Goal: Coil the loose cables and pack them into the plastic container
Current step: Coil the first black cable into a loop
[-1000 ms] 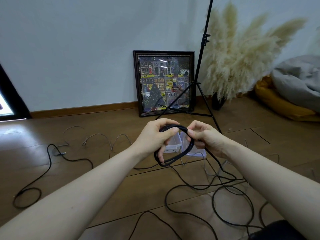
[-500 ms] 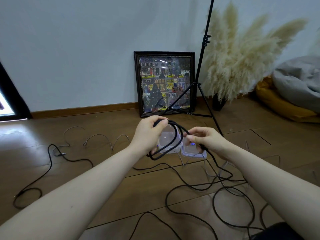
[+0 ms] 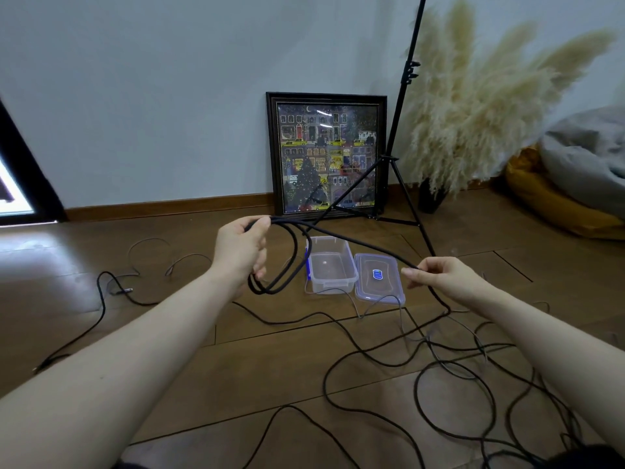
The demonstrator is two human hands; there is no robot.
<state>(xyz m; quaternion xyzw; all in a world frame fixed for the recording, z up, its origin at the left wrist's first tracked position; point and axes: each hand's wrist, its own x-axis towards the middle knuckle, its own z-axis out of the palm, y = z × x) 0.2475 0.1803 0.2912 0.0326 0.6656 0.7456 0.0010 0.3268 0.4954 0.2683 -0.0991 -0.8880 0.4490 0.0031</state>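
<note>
The right hand (image 3: 439, 277) had drawn apart, pinching black cable (image 3: 355, 243) taut from the left hand (image 3: 240, 252) (gripping the coil (image 3: 274, 282)), readying another loop.

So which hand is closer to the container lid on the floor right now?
Right. The right hand hovers just beside the lid, at its right edge, pinching the black cable. The left hand holds the coil on the far side of the open container.

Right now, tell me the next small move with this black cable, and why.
Probably bring the right hand across to the left hand, adding the stretched black cable as another loop; the left holds only a few loops, and much slack lies on the floor.
</note>
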